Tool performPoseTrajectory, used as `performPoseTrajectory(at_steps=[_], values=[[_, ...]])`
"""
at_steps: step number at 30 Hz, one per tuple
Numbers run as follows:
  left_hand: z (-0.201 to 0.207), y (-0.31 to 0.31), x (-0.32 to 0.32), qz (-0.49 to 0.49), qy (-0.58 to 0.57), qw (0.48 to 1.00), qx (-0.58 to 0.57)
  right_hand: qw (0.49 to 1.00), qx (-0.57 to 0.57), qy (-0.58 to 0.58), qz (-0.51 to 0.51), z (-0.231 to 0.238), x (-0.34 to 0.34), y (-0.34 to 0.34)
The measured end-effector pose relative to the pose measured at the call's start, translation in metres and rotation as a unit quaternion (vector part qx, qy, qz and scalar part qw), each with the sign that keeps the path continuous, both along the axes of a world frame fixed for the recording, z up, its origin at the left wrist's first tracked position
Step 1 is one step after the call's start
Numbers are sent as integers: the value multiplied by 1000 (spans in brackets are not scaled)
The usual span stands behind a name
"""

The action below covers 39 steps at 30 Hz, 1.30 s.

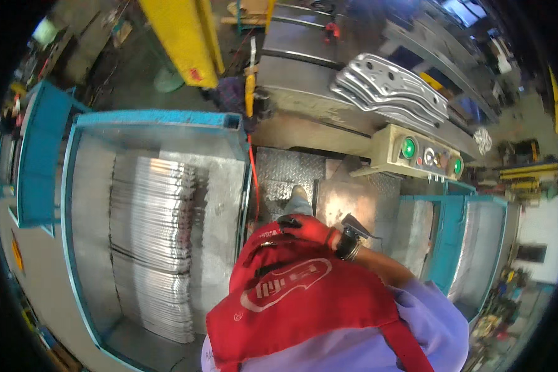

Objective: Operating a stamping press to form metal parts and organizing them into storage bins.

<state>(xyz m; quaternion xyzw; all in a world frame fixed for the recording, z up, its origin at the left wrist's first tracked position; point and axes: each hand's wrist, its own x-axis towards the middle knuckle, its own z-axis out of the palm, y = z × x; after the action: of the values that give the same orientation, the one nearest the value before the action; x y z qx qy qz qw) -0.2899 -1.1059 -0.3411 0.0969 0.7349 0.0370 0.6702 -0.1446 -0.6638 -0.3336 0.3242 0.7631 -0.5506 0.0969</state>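
My right hand point(313, 230), in a red glove with dark patches, is in front of my red apron point(297, 291) at waist height. Its fingers point left and blend into the apron's folds, so I cannot make out whether they grip anything. A black strapped device point(349, 242) sits on the right wrist. My left hand is not in view. To the left stands a large blue-framed bin point(158, 118), holding a long row of shiny stamped metal panels point(152, 242) packed closely together.
Ahead, several shaped metal panels point(394, 87) are stacked on the press bed point(297, 74). A control box point(415, 152) with green buttons fronts it. A yellow post point(183, 37) rises ahead left. An orange cord point(254, 177) hangs beside the bin. Another blue bin point(452, 239) stands right.
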Motion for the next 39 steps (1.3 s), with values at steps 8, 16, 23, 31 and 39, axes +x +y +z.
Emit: performPoseTrajectory(at_steps=[8, 16, 23, 31, 39], values=[[9, 47, -50, -85, 42, 995, -9, 991, 17, 70, -111, 13, 27, 22], [32, 140, -99, -248, 56, 967, -13, 954, -133, 131, -234, 38, 74, 76], [107, 438, -113, -463, 182, 833, 242, 933, -164, 204, -248, -2, 109, 140], [138, 768, 11, -62, 406, 694, 591, 928, -25, 253, -273, 73, 128, 247], [122, 786, 17, -260, 272, 740, 557, 929, -151, 256, -221, 48, 151, 353]])
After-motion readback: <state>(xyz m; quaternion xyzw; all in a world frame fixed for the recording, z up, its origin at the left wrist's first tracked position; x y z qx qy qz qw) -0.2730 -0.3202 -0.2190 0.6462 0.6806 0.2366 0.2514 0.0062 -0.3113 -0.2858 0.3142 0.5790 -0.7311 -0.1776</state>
